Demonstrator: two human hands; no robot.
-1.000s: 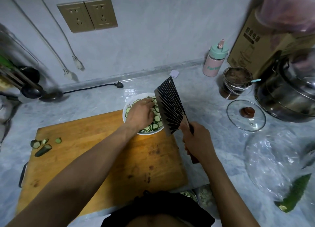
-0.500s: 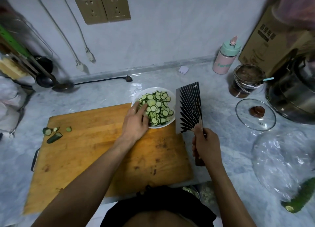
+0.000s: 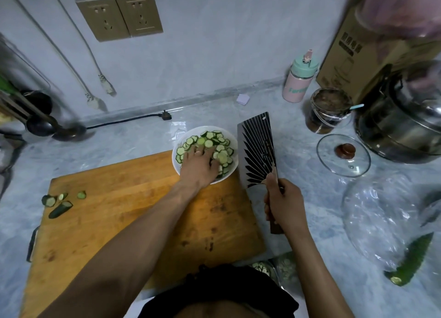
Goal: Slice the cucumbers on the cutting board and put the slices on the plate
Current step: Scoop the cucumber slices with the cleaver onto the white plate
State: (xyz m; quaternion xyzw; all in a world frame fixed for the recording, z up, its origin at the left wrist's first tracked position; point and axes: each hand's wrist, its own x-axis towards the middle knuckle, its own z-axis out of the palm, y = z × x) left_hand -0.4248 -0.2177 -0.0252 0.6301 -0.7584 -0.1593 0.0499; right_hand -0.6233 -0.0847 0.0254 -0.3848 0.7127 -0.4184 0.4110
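Note:
A white plate heaped with cucumber slices stands at the far right corner of the wooden cutting board. My left hand lies flat on the slices, fingers spread. My right hand grips the handle of a patterned cleaver, its blade held flat just right of the plate, above the counter. Cucumber end pieces lie at the board's far left edge.
A partly cut cucumber lies by a clear plastic bag at the right. A glass lid, a dark jar, a steel pot, a pink bottle and a cardboard box crowd the back right. Ladles lie at the left.
My left hand slid back off the plate to its near rim, then returned flat onto the slices. The cleaver swung away from the plate to its right side.

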